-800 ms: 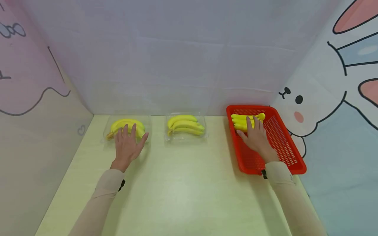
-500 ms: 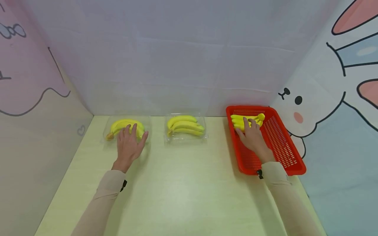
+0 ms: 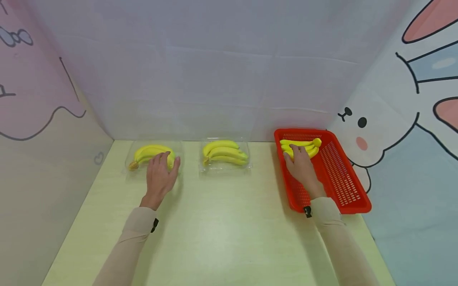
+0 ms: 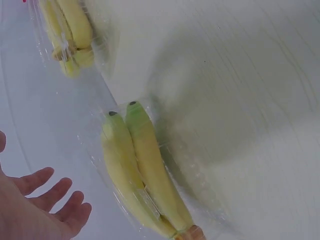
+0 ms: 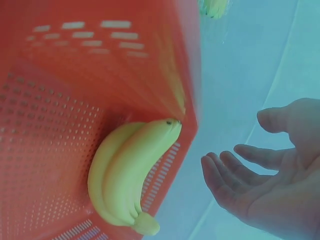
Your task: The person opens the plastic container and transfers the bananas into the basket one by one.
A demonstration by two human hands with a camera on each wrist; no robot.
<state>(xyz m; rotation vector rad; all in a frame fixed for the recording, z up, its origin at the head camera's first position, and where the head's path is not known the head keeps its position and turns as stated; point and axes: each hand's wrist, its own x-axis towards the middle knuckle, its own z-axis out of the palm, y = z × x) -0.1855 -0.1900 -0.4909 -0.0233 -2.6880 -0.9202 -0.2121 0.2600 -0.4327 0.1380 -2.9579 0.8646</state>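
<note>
My left hand (image 3: 159, 176) hovers over the near right side of a clear plastic tray (image 3: 180, 148) with a bunch of bananas (image 3: 149, 151). In the left wrist view the loosely bent fingers stand apart from those bananas (image 4: 150, 170). On the right, my right hand (image 3: 301, 171) is above a red plastic basket (image 3: 338, 174), overlapping the left of a banana bunch (image 3: 312, 149) inside it. From the right wrist, the hand (image 5: 272, 172) shows relaxed fingers holding nothing, with a gap to the bananas (image 5: 130, 170), which lie at the basket's end.
Between the hands, a second clear tray (image 3: 202, 167) with more bananas (image 3: 225, 153) stands at the table's back edge. A pale cloth wall (image 3: 222, 79) rises behind. Printed cloth sides (image 3: 411, 190) flank the light wooden table (image 3: 222, 230); the basket stands close to the right one.
My left hand has shifted slightly right over its tray. My right hand has moved left and a little back, showing more of the basket's bananas. The bananas, trays and basket stay in place.
</note>
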